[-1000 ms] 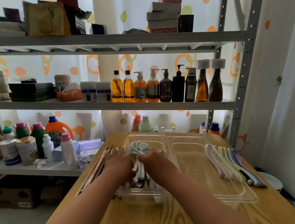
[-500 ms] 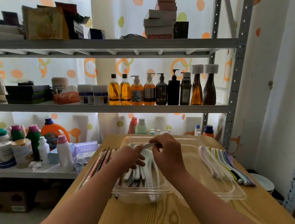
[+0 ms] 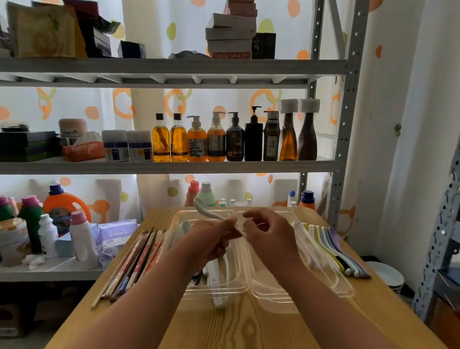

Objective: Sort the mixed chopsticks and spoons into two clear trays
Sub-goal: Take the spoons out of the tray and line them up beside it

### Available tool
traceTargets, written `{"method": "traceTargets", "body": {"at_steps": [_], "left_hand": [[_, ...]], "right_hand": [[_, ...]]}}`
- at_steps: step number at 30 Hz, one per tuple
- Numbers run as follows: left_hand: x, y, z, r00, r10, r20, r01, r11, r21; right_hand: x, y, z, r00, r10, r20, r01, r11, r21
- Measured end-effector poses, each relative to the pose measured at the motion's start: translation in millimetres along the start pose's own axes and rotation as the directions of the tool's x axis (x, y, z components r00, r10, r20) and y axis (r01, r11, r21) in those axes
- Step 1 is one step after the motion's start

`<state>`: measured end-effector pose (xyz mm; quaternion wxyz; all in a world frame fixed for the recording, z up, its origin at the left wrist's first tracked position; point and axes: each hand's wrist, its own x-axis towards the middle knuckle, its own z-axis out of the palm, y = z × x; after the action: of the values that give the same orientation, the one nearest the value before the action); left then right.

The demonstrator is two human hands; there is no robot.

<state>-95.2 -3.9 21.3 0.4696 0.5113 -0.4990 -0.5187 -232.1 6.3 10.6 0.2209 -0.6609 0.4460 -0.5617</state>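
Two clear trays stand side by side on the wooden table, the left tray [image 3: 208, 294] with several spoons in it and the right tray [image 3: 310, 292] showing nothing inside. My left hand [image 3: 208, 242] grips the handle of a white spoon [image 3: 204, 210], raised above the left tray with its bowl pointing up and back. My right hand [image 3: 268, 233] pinches the near end of the same spoon's handle. A bundle of chopsticks [image 3: 135, 261] lies on the table left of the trays. A row of pastel spoons [image 3: 330, 243] lies to the right of the trays.
A metal shelf rack [image 3: 164, 170] stands right behind the table, loaded with bottles and boxes. Detergent bottles [image 3: 62, 206] crowd the low shelf at the left. A second grey rack [image 3: 458, 204] rises at the right, with white bowls [image 3: 386, 274] on the floor beside the table.
Both hands rose out of the left tray and lifted one white spoon above it. The view tilted slightly.
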Motion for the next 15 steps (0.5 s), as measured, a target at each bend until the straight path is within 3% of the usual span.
{"method": "traceTargets", "body": {"at_steps": [5,8,11,15], "left_hand": [[-5,2,26,0.999,0.018,0.046,-0.025,0.987,0.158],[-9,3,41,0.998,0.028,0.057,-0.047,0.930,0.366],[-13,1,55,0.982,0.170,0.088,-0.188,0.780,0.596],[-17,-1,75,0.927,0.327,0.183,-0.336,0.508,0.794]], "right_hand": [[14,11,-24,0.963,0.258,0.073,-0.261,0.965,0.035],[18,15,-33,0.933,0.318,0.168,-0.331,0.942,0.058],[16,20,-37,0.926,0.329,0.186,-0.350,0.932,0.093],[12,20,-43,0.953,0.297,0.053,-0.294,0.954,-0.060]]}}
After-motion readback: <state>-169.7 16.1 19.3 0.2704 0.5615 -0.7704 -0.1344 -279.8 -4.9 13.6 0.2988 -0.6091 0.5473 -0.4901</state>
